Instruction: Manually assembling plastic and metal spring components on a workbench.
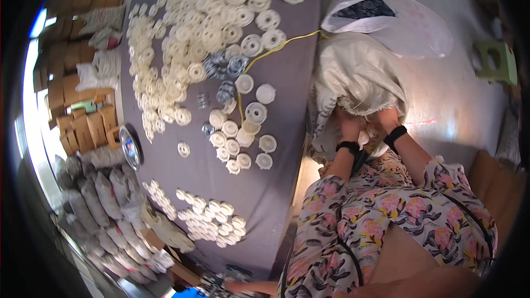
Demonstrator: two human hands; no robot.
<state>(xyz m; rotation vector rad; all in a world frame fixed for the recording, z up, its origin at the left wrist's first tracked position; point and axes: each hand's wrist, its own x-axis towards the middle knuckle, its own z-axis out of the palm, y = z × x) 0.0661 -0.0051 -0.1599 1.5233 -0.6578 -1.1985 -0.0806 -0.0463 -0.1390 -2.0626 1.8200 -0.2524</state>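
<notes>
Both your hands grip the near edge of a cream woven sack [359, 74] that sits on the floor to the right of the worktop [287, 77]. Your left hand [349, 127] pinches the frayed mouth of the sack, fingers closed on the cloth; your right hand [386, 121] holds the same edge just beside it, also closed on the fabric. A black band circles each wrist. Beyond the sack lies a white plastic bag [397, 22]. On the grey worktop to your left are heaps of white plastic discs [210, 16], a few metal springs [223, 66] among them, and a yellow cord [276, 49].
</notes>
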